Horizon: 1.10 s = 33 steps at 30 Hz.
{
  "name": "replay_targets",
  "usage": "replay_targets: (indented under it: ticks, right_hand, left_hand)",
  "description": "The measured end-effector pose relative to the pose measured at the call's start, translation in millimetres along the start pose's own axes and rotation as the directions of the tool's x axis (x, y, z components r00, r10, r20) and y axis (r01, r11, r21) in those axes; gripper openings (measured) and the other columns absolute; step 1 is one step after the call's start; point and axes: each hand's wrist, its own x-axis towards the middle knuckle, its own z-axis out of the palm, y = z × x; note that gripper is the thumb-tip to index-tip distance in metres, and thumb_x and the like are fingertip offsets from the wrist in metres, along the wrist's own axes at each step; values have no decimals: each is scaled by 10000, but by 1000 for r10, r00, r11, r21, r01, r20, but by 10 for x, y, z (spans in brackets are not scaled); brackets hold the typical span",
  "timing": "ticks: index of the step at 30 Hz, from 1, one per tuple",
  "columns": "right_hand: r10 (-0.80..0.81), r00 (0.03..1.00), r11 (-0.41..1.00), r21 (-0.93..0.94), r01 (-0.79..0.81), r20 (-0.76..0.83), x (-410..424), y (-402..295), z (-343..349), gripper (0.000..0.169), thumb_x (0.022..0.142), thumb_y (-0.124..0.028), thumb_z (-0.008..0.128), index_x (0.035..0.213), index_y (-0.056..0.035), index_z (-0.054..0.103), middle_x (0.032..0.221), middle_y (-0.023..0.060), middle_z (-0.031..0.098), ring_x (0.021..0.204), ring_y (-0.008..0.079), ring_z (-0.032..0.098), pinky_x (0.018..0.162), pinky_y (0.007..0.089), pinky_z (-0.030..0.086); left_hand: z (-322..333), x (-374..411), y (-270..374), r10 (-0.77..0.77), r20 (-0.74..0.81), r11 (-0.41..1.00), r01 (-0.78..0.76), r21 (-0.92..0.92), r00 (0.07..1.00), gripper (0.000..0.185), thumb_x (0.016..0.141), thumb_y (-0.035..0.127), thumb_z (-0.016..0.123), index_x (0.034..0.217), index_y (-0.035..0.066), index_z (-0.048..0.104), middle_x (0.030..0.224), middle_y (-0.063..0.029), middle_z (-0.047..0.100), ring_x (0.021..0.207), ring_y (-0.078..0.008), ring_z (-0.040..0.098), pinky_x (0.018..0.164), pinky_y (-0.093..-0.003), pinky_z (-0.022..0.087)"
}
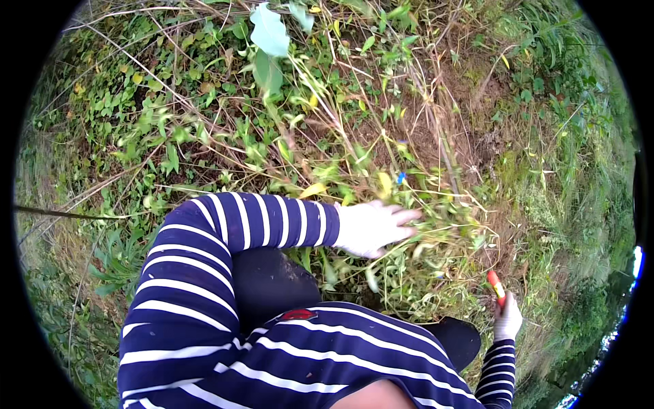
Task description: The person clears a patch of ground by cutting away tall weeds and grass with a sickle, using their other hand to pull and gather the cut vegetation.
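My left hand (377, 228) reaches across in front of me from a striped sleeve. Its fingers are apart against a loose heap of green and yellowing weeds (434, 240), and no stem shows gripped in it. At lower right, my right hand (508, 316) is closed around the red handle (495, 287) of a hand tool with a yellowish band. Whether a blade extends from that handle cannot be made out among the stems. A small blue flower (401, 177) shows just beyond my left fingers.
Leafy ground cover (122, 102) and long dry stalks (148, 71) spread at upper left. A broad pale leaf (270, 30) stands up at the top. Bare brown soil (416, 125) shows between stems. Taller grass (577, 168) lines the right. My dark-clad knee (273, 283) is below my left forearm.
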Motion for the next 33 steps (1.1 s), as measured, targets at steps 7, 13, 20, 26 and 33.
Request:
replay_targets:
  ticks: [7,13,20,26,33]
  right_hand:
    - [789,424,615,-571,-544,445,-1669,1418,-162,456,930,-336,683,1324,-118,616,1140,218,710,1054,398,693,903,493,549]
    - [756,622,647,-85,-758,206,-1206,1429,-201,407,903,-315,724,1213,-54,684,1122,226,722,1037,362,709,903,446,559]
    - [164,961,852,523,-24,-223,949,-645,-149,380,902,-274,746,1221,-87,655,1052,181,725,918,321,720,814,400,574]
    - [-359,848,717,466,518,-389,2017,-2916,-193,373,902,-239,766,1227,-115,631,992,142,727,815,286,728,738,361,588]
    - [-483,869,591,691,415,-109,2026,-3218,519,308,942,-298,700,1156,-106,590,889,159,691,793,368,686,725,437,558]
  left_hand:
    - [-606,-6,-502,-248,-316,886,346,309,916,614,890,263,700,1427,68,475,1496,-207,452,1311,-361,529,1109,-525,446]
    - [-790,-606,-1272,-617,-307,553,677,486,725,795,876,347,743,1538,102,376,1595,-185,374,1505,-340,328,1265,-533,214]
    - [-318,-1093,-1141,-762,25,639,746,186,647,852,901,461,695,1562,66,328,1433,-199,528,1356,-356,485,1172,-496,354]
    - [82,-1526,-450,-711,-56,609,653,450,701,402,924,394,658,1128,47,673,1048,-95,672,1032,-278,621,927,-437,466]
    - [147,-2173,-207,-671,-207,595,683,423,712,197,820,221,718,981,118,670,981,-72,622,1009,-282,606,878,-440,465]
